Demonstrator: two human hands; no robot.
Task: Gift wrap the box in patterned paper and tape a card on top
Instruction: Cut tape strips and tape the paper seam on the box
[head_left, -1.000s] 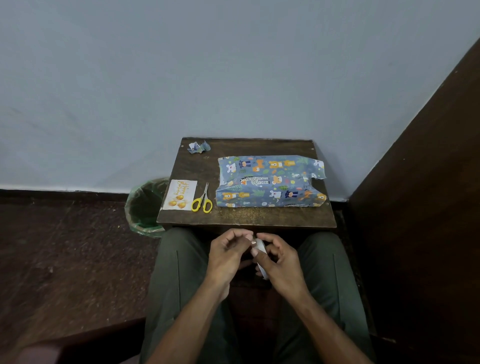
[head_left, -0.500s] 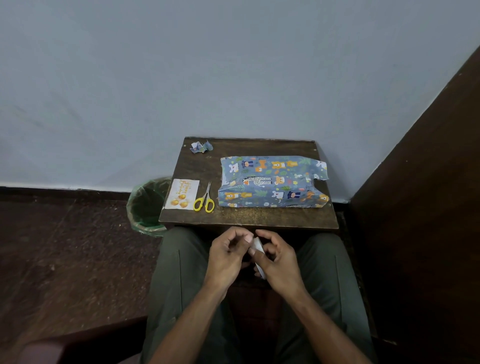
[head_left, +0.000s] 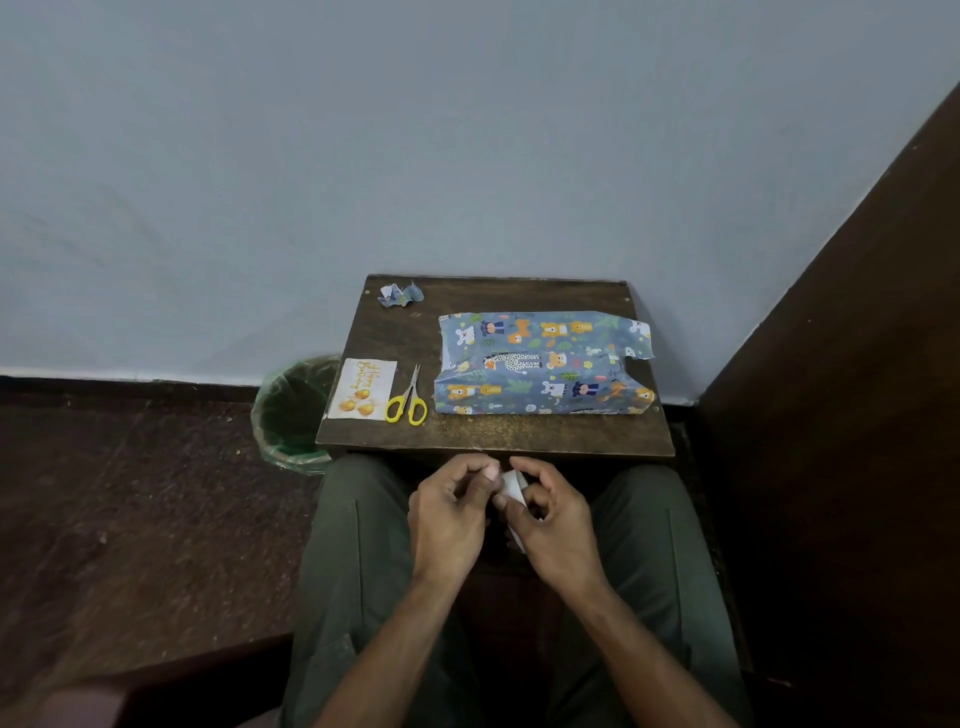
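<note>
The box (head_left: 540, 364), covered in blue paper with cartoon animals, lies on the right half of a small dark wooden table (head_left: 488, 434); paper flaps stick out loose at its right end. A white birthday card (head_left: 362, 388) with gold balloons lies at the table's front left. Over my lap, below the table's front edge, my right hand (head_left: 550, 519) grips a white tape roll (head_left: 513, 487). My left hand (head_left: 451, 512) pinches at the roll's top edge with thumb and fingertips. Most of the roll is hidden by my fingers.
Yellow-handled scissors (head_left: 408, 401) lie shut between the card and the box. A crumpled paper scrap (head_left: 399, 294) sits at the table's back left corner. A green-lined bin (head_left: 292, 413) stands on the floor left of the table. A dark wooden panel (head_left: 841, 415) rises at the right.
Both hands have stayed over my lap on the tape roll. My left fingertips have shifted slightly along the roll's edge. The view has moved a little; nothing on the table has moved.
</note>
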